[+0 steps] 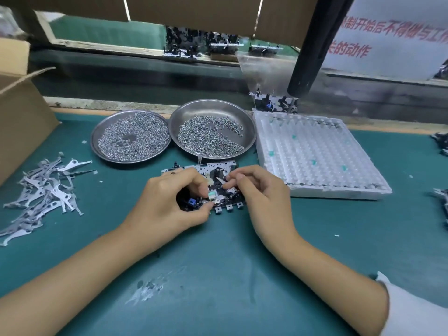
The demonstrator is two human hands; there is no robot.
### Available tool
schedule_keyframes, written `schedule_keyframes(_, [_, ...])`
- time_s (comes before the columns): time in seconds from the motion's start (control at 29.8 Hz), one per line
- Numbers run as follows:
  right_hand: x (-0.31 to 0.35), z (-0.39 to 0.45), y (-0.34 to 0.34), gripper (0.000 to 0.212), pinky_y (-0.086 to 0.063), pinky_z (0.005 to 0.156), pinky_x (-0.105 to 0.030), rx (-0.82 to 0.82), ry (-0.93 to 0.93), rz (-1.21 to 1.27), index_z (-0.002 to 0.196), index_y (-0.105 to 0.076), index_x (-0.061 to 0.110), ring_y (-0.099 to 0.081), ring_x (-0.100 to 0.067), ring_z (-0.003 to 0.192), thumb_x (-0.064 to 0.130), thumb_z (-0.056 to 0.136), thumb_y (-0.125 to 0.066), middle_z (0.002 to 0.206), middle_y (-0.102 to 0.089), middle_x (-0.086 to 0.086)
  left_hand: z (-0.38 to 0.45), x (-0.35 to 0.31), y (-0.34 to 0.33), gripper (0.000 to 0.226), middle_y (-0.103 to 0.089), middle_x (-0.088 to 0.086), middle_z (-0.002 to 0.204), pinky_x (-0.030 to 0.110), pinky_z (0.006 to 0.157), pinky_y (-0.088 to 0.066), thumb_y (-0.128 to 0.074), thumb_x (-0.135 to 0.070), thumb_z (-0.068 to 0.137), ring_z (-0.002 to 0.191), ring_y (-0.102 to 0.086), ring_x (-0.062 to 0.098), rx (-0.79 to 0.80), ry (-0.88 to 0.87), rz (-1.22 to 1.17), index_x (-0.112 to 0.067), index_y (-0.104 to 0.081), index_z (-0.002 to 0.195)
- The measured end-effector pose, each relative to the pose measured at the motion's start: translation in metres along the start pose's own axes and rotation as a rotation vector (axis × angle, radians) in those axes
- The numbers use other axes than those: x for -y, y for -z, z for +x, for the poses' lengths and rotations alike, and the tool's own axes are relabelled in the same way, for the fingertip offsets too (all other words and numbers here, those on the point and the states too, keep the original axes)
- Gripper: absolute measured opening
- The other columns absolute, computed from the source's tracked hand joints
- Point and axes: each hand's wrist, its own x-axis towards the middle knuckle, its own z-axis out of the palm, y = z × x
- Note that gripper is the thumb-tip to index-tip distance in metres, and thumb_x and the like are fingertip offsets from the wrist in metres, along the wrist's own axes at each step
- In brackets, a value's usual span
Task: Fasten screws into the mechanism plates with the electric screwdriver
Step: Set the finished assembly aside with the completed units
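A mechanism plate [218, 169] of silver metal with black parts lies on the green mat at the centre. My left hand [169, 202] grips its left front part, fingers curled over a blue piece. My right hand [259, 192] pinches a small metal lever on top of the plate. Two round steel dishes hold screws: the left dish [131, 137] and the right dish [213, 128]. The black electric screwdriver [312, 52] hangs at the upper right, held by no hand, its tip above another mechanism plate [276, 103].
A white foam tray [317, 156] with rows of pockets stands right of the plate. A heap of flat metal levers [41, 195] lies at the left. A cardboard box [21, 112] stands at the far left. More mechanisms sit on the conveyor behind and at the right edge.
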Motion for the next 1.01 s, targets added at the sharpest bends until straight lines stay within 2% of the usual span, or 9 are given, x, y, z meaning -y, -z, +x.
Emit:
schedule_keyframes(0.2, [-0.001, 0.000, 0.001, 0.022, -0.038, 0.060, -0.005, 0.001, 0.002, -0.049, 0.079, -0.065, 0.020, -0.059, 0.008, 0.064, 0.003, 0.090, -0.056, 0.069, -0.070, 0.009, 0.001, 0.002, 0.000, 0.021, -0.058, -0.006, 0.069, 0.025, 0.067, -0.044, -0.073, -0.021, 0.066, 0.065, -0.053, 0.008, 0.011, 0.015, -0.010, -0.026, -0.052, 0.068])
schedule_keyframes(0.3, [-0.001, -0.005, -0.001, 0.020, -0.046, 0.064, -0.014, 0.025, 0.076, -0.087, 0.084, -0.065, 0.021, -0.061, 0.001, 0.071, 0.005, 0.091, -0.055, 0.077, -0.070, 0.006, -0.001, -0.002, -0.001, 0.017, -0.062, -0.009, 0.070, 0.030, 0.073, -0.048, -0.072, -0.027, 0.066, 0.068, -0.057, 0.007, 0.002, 0.039, 0.006, -0.025, -0.057, 0.074])
schedule_keyframes(0.37, [-0.002, -0.010, -0.006, 0.012, -0.050, 0.075, -0.030, 0.048, 0.278, -0.288, 0.094, -0.067, 0.014, -0.061, -0.011, 0.083, 0.014, 0.090, -0.055, 0.089, -0.067, 0.000, -0.003, -0.003, 0.001, 0.017, -0.065, -0.011, 0.075, 0.030, 0.076, -0.049, -0.064, -0.035, 0.069, 0.072, -0.060, 0.006, -0.039, 0.036, -0.008, -0.024, -0.060, 0.081])
schedule_keyframes(0.44, [-0.001, -0.014, -0.013, 0.030, -0.048, 0.085, -0.037, 0.129, 0.480, -0.563, 0.108, -0.066, 0.008, -0.058, -0.023, 0.099, 0.028, 0.088, -0.057, 0.106, -0.064, -0.007, -0.003, -0.002, 0.005, 0.021, -0.065, -0.011, 0.079, 0.028, 0.078, -0.047, -0.053, -0.037, 0.074, 0.076, -0.059, 0.005, -0.146, 0.036, -0.024, -0.022, -0.061, 0.086])
schedule_keyframes(0.5, [-0.002, -0.013, -0.018, 0.046, -0.044, 0.091, -0.044, 0.271, 0.592, -0.808, 0.125, -0.061, 0.013, -0.051, -0.033, 0.106, 0.041, 0.088, -0.059, 0.122, -0.058, -0.012, -0.001, 0.001, 0.008, 0.022, -0.064, -0.008, 0.082, 0.022, 0.079, -0.043, -0.049, -0.036, 0.079, 0.079, -0.057, 0.002, -0.267, 0.065, -0.031, -0.019, -0.060, 0.088])
schedule_keyframes(0.57, [0.001, -0.013, -0.020, 0.047, -0.042, 0.090, -0.046, 0.367, 0.615, -0.981, 0.131, -0.057, 0.024, -0.046, -0.036, 0.108, 0.048, 0.090, -0.056, 0.129, -0.055, -0.010, 0.001, 0.005, 0.009, 0.019, -0.065, -0.003, 0.085, 0.013, 0.076, -0.040, -0.050, -0.033, 0.084, 0.080, -0.056, 0.001, -0.335, 0.119, -0.072, -0.018, -0.060, 0.091])
schedule_keyframes(0.67, [0.008, -0.021, -0.017, 0.042, -0.043, 0.087, -0.046, 0.385, 0.580, -1.005, 0.126, -0.061, 0.027, -0.043, -0.038, 0.114, 0.044, 0.088, -0.058, 0.125, -0.058, -0.006, 0.002, 0.006, 0.010, 0.019, -0.066, -0.002, 0.086, 0.011, 0.074, -0.042, -0.046, -0.041, 0.085, 0.082, -0.058, 0.006, -0.361, 0.137, -0.125, -0.028, -0.058, 0.093])
schedule_keyframes(0.87, [0.013, -0.058, 0.005, 0.039, -0.044, 0.088, -0.041, 0.340, 0.587, -0.929, 0.096, -0.066, 0.025, -0.046, -0.032, 0.117, 0.053, 0.070, -0.068, 0.109, -0.060, -0.001, 0.002, 0.001, 0.009, 0.017, -0.064, -0.027, 0.089, 0.008, 0.069, -0.042, -0.043, -0.048, 0.084, 0.084, -0.060, 0.002, -0.373, 0.090, -0.149, -0.039, -0.055, 0.091])
schedule_keyframes(1.01, [0.012, -0.079, 0.041, 0.036, -0.043, 0.095, -0.037, 0.310, 0.518, -0.904, 0.093, -0.064, 0.023, -0.047, -0.022, 0.123, 0.049, 0.070, -0.070, 0.111, -0.059, 0.005, -0.002, -0.002, 0.009, 0.014, -0.063, -0.022, 0.094, 0.012, 0.073, -0.041, -0.043, -0.047, 0.084, 0.083, -0.057, -0.001, -0.354, 0.039, -0.113, -0.041, -0.054, 0.091])
